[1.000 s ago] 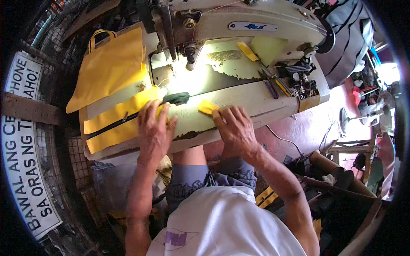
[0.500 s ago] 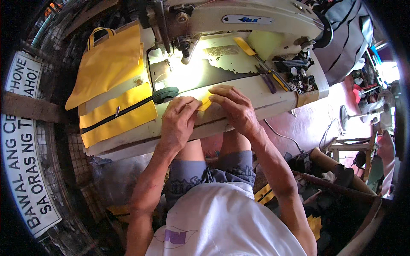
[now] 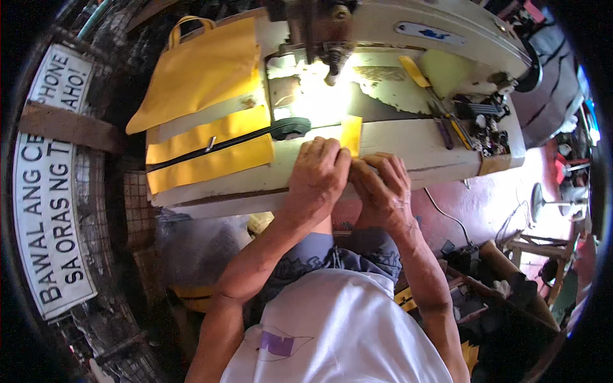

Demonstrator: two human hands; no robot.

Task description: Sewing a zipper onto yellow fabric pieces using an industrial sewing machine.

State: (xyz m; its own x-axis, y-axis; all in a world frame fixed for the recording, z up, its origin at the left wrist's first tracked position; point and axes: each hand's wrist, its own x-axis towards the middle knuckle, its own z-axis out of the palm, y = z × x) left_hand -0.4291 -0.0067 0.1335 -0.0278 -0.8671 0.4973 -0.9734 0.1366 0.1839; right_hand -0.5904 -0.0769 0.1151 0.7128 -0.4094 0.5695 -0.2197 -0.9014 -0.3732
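Note:
Between my two hands is a small yellow strip of material [image 3: 350, 135], its far end sticking up past my fingertips toward the sewing machine. My left hand [image 3: 320, 177] pinches its near end from the left, fingers closed. From the other side my right hand [image 3: 385, 191] presses its thumb and curled fingers against the same end. Both hands are at the front edge of the sewing table [image 3: 396, 143]. To the left lies a yellow panel [image 3: 236, 158] with a black zipper [image 3: 191, 157] along it. Behind that is a yellow bag [image 3: 204, 73] with a handle.
The lit sewing machine head [image 3: 332, 57] stands over the table's back. On the right lie a yellow-handled screwdriver [image 3: 458, 131], dark-handled snips [image 3: 444, 133] and a box of small metal parts [image 3: 490, 137]. A cable [image 3: 447, 217] runs across the floor.
My hands have drawn closer together and turned the yellow strip, which now points away from me. The whole view has shifted, so the table sits farther right.

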